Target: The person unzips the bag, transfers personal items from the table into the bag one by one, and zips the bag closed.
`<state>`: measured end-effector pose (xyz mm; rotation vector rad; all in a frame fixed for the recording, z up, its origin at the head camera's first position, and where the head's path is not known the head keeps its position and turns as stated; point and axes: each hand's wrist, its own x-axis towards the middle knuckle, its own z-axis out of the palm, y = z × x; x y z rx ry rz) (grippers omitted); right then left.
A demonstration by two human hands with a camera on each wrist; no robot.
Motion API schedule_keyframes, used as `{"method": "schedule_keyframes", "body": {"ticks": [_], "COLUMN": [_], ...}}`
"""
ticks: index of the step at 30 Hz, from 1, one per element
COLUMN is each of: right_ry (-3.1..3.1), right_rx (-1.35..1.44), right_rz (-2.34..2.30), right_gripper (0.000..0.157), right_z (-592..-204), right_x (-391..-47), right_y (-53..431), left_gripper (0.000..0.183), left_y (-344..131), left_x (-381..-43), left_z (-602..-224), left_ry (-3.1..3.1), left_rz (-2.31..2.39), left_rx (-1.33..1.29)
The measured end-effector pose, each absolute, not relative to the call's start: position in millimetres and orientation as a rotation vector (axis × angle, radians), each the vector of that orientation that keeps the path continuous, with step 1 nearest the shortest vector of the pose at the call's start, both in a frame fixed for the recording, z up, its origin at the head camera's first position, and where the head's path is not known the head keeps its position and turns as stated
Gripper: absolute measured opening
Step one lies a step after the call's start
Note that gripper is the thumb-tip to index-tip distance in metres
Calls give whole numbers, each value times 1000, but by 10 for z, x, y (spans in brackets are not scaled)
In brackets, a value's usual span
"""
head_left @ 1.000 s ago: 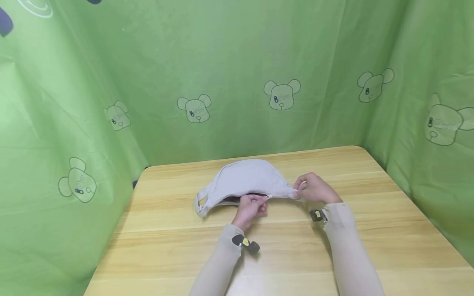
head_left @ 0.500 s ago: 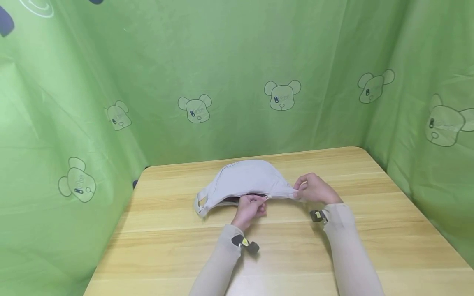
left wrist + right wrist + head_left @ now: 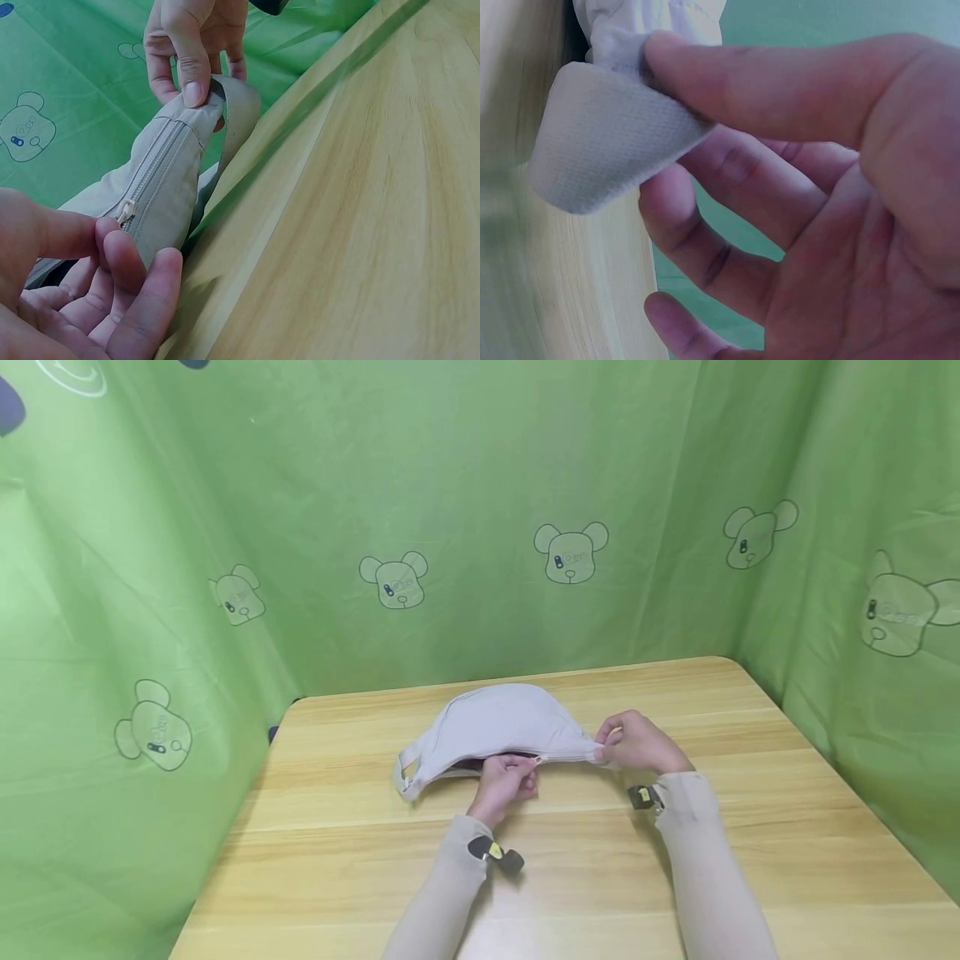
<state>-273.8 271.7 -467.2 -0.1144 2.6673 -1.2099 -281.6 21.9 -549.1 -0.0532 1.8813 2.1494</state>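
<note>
A light grey waist bag (image 3: 502, 718) lies on the table with its curved side away from me. My left hand (image 3: 502, 785) pinches the zipper pull (image 3: 127, 211) between thumb and forefinger. To the right of the pull the zipper teeth (image 3: 156, 160) are joined; on the left a dark gap shows, partly hidden behind the hand. At the bag's right end, my right hand (image 3: 639, 743) grips the tapered corner between thumb and fingers. A webbing strap (image 3: 607, 142) loops from that corner, seen close up in the right wrist view.
The wood-grain table (image 3: 360, 877) reaches out on all sides of the bag. Green curtain (image 3: 480, 510) with printed bear heads hangs behind the table and along both sides. The bag's left end has a strap loop (image 3: 407, 770).
My left hand has shifted very slightly left, the zipper pull with it. The right hand and the bag look unmoved.
</note>
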Motion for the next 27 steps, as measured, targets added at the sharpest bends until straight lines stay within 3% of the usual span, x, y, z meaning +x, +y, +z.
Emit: {"method": "schedule_keyframes", "body": {"ticks": [27], "right_ry": [2709], "right_rx": [-138], "right_rz": [-1182], "right_gripper": [21], "right_z": [-4692], "right_x": [-2737], "right_y": [2754], "left_gripper": [11], "left_y": [172], "left_x": [-2812], "left_z": [-5455], "left_ry": [1886], "left_rz": [2166], "left_rx": [-49]}}
